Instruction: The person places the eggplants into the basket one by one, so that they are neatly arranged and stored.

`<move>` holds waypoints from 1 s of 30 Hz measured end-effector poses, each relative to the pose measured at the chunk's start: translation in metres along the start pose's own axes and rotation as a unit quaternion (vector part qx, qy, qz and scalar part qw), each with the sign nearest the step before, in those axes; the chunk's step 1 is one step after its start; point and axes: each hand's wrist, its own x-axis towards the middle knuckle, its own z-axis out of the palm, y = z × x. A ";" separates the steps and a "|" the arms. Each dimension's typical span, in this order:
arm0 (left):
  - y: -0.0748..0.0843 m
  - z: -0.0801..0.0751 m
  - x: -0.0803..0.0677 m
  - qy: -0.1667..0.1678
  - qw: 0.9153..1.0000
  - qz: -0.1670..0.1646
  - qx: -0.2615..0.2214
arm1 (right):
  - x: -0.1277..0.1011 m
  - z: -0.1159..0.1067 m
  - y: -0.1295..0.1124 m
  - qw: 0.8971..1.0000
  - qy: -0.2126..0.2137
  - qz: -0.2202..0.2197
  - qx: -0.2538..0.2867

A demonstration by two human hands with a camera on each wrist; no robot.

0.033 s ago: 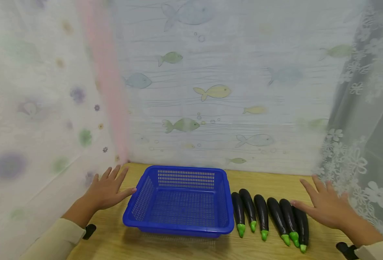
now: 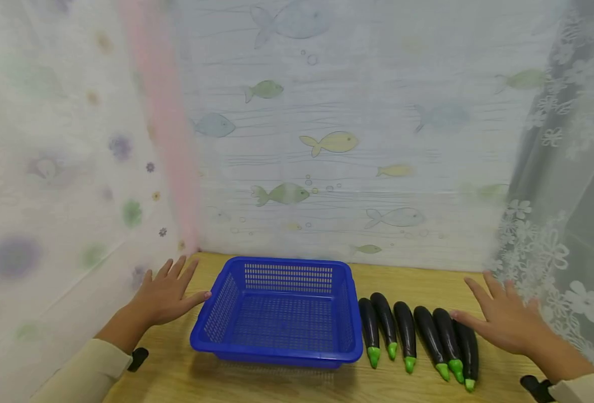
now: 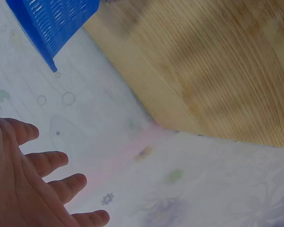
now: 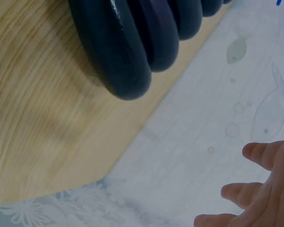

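Blue basket sits between both flat, empty grips: left hand beside it, right hand touching the aubergines lined up within reach.

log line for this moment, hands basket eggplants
left hand: open, beside blue basket | right hand: open, by eggplants | basket: empty | eggplants: six in row on table
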 end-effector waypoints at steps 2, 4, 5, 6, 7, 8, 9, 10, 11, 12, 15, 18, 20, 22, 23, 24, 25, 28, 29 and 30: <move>0.000 0.000 0.001 -0.001 1.000 0.000 0.001 | 0.000 -0.001 0.000 1.000 0.002 0.000 0.002; -0.001 0.001 0.001 -0.002 1.000 0.000 0.000 | 0.000 -0.001 0.000 1.000 0.001 0.001 0.005; -0.001 0.001 0.000 -0.003 1.000 0.000 0.000 | 0.000 0.000 0.000 1.000 0.000 0.003 0.007; -0.001 0.001 0.000 -0.003 1.000 0.002 -0.003 | 0.001 0.001 0.000 1.000 0.001 0.002 0.008; -0.001 0.002 0.000 -0.002 1.000 0.004 -0.010 | 0.001 0.002 0.000 1.000 0.004 -0.004 0.008; -0.001 0.003 -0.001 -0.001 1.000 0.008 -0.024 | 0.001 0.004 0.000 1.000 0.004 -0.008 0.012; -0.001 0.004 -0.001 -0.002 0.999 0.012 -0.041 | 0.001 0.007 0.000 1.000 0.003 -0.010 0.020; 0.000 0.005 -0.001 -0.003 0.998 0.014 -0.064 | 0.001 0.009 0.001 1.000 0.001 -0.012 0.027; 0.000 0.008 -0.001 -0.005 0.996 0.015 -0.086 | 0.002 0.012 0.002 0.999 -0.003 -0.014 0.035; 0.001 0.010 -0.001 -0.009 0.993 0.016 -0.113 | 0.002 0.014 0.003 0.999 -0.006 -0.016 0.042; 0.004 0.021 0.002 -0.021 0.981 0.003 -0.191 | 0.005 0.022 0.006 0.997 -0.030 -0.002 0.066; 0.007 0.034 0.005 -0.029 0.968 -0.016 -0.249 | 0.007 0.030 0.007 0.996 -0.051 0.007 0.080; 0.008 0.043 0.006 -0.033 0.958 -0.028 -0.285 | 0.008 0.035 0.008 0.994 -0.055 0.012 0.090; 0.011 0.049 0.007 -0.039 0.945 -0.037 -0.324 | 0.008 0.040 0.008 0.994 -0.051 0.014 0.099; 0.012 0.051 0.007 -0.041 0.937 -0.043 -0.345 | 0.008 0.042 0.008 0.994 -0.046 0.016 0.101; 0.014 0.053 0.007 -0.043 0.929 -0.047 -0.365 | 0.008 0.044 0.008 0.994 -0.042 0.017 0.101; 0.015 0.055 0.008 -0.043 0.922 -0.051 -0.382 | 0.008 0.046 0.008 0.994 -0.040 0.017 0.101; 0.019 0.057 0.009 -0.042 0.901 -0.049 -0.430 | 0.007 0.048 0.008 0.994 -0.038 0.020 0.104; 0.021 0.058 0.010 -0.041 0.895 -0.051 -0.442 | 0.007 0.049 0.009 0.993 -0.039 0.020 0.106; 0.022 0.058 0.010 -0.039 0.889 -0.051 -0.453 | 0.006 0.049 0.009 0.993 -0.040 0.021 0.109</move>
